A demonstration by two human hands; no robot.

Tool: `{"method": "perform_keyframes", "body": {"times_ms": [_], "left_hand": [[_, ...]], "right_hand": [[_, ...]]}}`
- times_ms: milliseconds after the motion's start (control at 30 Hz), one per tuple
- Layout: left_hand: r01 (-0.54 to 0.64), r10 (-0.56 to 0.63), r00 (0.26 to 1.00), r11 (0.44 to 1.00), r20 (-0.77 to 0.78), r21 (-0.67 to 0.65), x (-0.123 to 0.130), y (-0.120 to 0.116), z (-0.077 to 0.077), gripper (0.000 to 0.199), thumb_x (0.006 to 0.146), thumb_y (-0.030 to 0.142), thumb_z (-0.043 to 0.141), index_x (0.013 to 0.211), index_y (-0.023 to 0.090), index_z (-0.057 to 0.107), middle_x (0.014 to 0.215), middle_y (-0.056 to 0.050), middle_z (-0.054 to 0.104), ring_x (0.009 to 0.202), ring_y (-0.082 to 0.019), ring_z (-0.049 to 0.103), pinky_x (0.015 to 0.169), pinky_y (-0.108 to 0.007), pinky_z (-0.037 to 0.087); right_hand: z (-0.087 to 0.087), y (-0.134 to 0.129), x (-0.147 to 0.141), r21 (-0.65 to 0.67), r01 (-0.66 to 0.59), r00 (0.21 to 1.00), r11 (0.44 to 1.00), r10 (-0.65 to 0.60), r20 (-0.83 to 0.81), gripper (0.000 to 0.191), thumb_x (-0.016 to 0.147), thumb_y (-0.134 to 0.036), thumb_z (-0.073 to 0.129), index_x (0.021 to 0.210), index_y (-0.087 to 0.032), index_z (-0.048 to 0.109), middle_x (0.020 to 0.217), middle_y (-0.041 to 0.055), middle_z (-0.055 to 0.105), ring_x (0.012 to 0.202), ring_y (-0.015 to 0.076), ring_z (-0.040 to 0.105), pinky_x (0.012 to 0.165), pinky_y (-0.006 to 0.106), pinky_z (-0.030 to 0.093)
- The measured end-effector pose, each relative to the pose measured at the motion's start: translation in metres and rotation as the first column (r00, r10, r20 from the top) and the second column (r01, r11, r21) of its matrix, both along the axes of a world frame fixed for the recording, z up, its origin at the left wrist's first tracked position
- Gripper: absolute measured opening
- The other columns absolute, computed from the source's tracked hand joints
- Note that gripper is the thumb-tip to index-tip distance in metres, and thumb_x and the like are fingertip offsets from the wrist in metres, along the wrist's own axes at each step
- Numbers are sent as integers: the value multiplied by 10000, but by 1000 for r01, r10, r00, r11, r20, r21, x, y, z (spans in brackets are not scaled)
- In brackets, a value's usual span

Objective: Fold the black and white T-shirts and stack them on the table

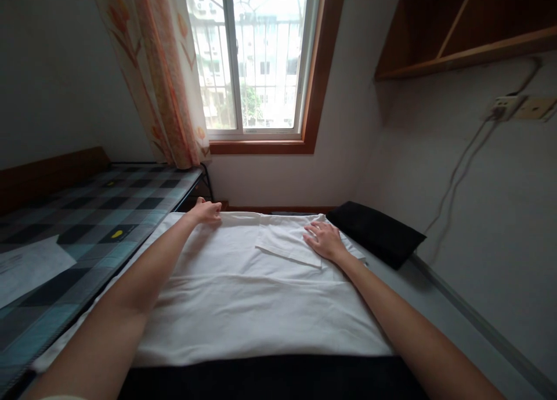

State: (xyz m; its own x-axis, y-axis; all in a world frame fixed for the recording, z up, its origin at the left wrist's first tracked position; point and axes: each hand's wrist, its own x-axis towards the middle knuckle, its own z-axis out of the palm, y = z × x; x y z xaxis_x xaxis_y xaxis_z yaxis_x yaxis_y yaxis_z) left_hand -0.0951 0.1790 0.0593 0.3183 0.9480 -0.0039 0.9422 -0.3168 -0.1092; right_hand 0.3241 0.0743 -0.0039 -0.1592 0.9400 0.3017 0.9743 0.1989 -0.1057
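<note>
A white shirt (261,313) is spread in front of me with shallow creases across it. One short flap (285,246), like a folded-in sleeve, lies on top toward its far right. At the far left corner, my left hand (206,211) has its fingers curled in a pinch on the shirt's edge; the fingertips are partly hidden. My right hand (324,240) rests palm down, fingers spread, on the cloth beside the flap.
A checked mattress (143,200) with a paper sheet (32,266) is on the left. To the right, a black flat item (376,232) lies on the grey surface by the wall. Beyond are a window (261,69) and a curtain (167,81); a wooden shelf (470,58) hangs upper right.
</note>
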Motion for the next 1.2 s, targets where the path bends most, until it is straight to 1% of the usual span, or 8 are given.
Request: {"method": "perform_keyframes", "body": {"times_ms": [133, 233, 333, 467, 733, 967, 1100, 1200], "left_hand": [[-52, 52, 995, 999, -83, -1, -41, -5, 5, 220, 691, 311, 584, 878, 201, 616, 830, -59, 693, 896, -261, 609, 913, -399, 283], [-105, 105, 988, 994, -117, 8, -68, -10, 7, 178, 665, 258, 601, 822, 177, 625, 850, -76, 688, 924, -271, 593, 923, -416, 280], [-154, 153, 979, 988, -138, 5, -91, -15, 9, 194, 669, 205, 580, 851, 171, 638, 789, -63, 682, 868, -247, 588, 931, -429, 276], [-202, 205, 971, 979, -120, 42, -116, -24, 13, 246, 706, 170, 521, 914, 200, 648, 793, -48, 689, 847, -229, 580, 941, -429, 260], [-171, 189, 973, 976, -133, 137, -148, -45, 14, 46, 687, 229, 563, 685, 228, 609, 1029, -21, 677, 1087, -250, 490, 932, -369, 219], [-281, 293, 950, 952, -107, 119, -180, -66, 33, 113, 742, 284, 545, 831, 219, 567, 752, 112, 664, 787, -104, 528, 857, -254, 207], [-302, 308, 944, 951, -115, 71, -197, -83, 47, 167, 761, 255, 532, 903, 255, 620, 819, 137, 687, 804, -97, 545, 712, -207, 223], [-321, 332, 937, 941, -111, 105, -198, -102, 51, 209, 799, 270, 502, 940, 253, 655, 905, 112, 700, 832, -124, 558, 672, -214, 247]], "right_hand": [[16, 20, 7, 67, 55, 996, 996, -60, 64, 376, 941, -313, 345, 1038, -225, 698, 1146, 92, 654, 1045, 255, 506, 926, 425, 309], [24, 38, 14, 65, 59, 993, 996, -65, 98, 361, 893, -219, 400, 1131, -242, 671, 1220, 82, 630, 1107, 272, 465, 924, 427, 300], [29, 52, 19, 11, 62, 990, 998, -63, 123, 403, 856, -191, 442, 1199, -258, 643, 1235, 75, 630, 1142, 285, 443, 941, 440, 287], [33, 61, 21, -24, 119, 981, 993, -114, 154, 358, 848, -195, 448, 1084, -254, 712, 1137, 92, 668, 1079, 293, 472, 916, 447, 301], [48, 45, 30, 39, 125, 990, 991, -127, 63, 276, 858, -262, 467, 943, -245, 729, 1051, 84, 675, 1007, 262, 517, 878, 416, 318], [74, 23, 45, 79, 90, 995, 993, -93, 34, 242, 880, -301, 473, 978, -242, 686, 1010, 59, 703, 974, 238, 563, 871, 398, 310], [90, 16, 42, 48, 98, 995, 994, -100, 29, 233, 870, -301, 495, 971, -243, 697, 1032, 59, 708, 996, 246, 562, 887, 408, 304], [94, 5, 42, 52, 78, 997, 996, -78, 3, 225, 859, -280, 511, 961, -231, 707, 1032, 62, 707, 994, 247, 562, 885, 404, 313]]}}
